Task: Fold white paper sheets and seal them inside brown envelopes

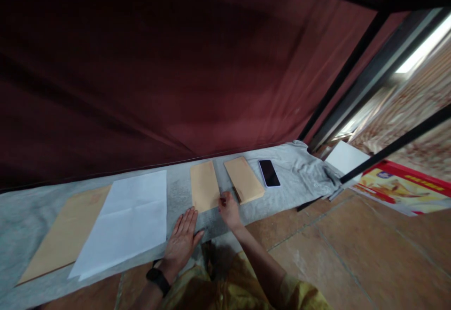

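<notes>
My left hand (183, 239) lies flat with fingers stretched out on the grey cloth (31, 216), just below a small tan envelope (204, 185). My right hand (229, 209) is closed in a pinch at that envelope's lower right corner; whether it holds anything small is unclear. A second tan envelope (244, 178) lies just to the right, apart from the first. A white sheet of paper (128, 218) lies to the left of my left hand, overlapping a large tan envelope (65, 232).
A black phone (269, 173) rests on the cloth right of the envelopes. A dark red curtain (158, 65) hangs behind the cloth. Brown floor tiles (352, 249) spread at the right, with a white sheet (347, 157) and a colourful poster (401, 190) under black bars.
</notes>
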Tool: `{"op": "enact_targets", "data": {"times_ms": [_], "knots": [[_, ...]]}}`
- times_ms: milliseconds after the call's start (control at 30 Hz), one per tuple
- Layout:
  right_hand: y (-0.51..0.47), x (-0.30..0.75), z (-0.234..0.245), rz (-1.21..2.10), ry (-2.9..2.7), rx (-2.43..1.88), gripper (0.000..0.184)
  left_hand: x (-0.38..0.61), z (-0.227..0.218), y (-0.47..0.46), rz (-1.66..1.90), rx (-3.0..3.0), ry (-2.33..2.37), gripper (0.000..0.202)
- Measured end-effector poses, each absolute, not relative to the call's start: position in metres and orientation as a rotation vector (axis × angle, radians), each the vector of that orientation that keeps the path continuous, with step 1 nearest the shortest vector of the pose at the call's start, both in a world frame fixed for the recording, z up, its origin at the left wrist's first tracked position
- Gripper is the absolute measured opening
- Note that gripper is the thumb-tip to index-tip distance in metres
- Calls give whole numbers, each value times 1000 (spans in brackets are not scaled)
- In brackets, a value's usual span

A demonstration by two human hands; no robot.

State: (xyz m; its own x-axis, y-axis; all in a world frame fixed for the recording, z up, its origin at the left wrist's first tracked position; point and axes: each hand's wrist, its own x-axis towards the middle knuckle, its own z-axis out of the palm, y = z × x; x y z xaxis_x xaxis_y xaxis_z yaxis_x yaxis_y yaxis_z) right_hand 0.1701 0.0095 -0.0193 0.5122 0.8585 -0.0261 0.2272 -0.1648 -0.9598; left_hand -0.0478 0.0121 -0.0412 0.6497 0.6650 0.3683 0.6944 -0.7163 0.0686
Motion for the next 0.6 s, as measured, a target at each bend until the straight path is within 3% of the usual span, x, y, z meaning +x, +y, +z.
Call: {"op": "enact_targets", "data": {"times_ms": [267,600], "knots": [[22,164,-16,879,-744,-1507,11,-45,-41,17,-792,-2924,-1411,56],[14,198,8,965,-729,-1388,11,2,7,27,-1817,-2672,-2776,62]]}}
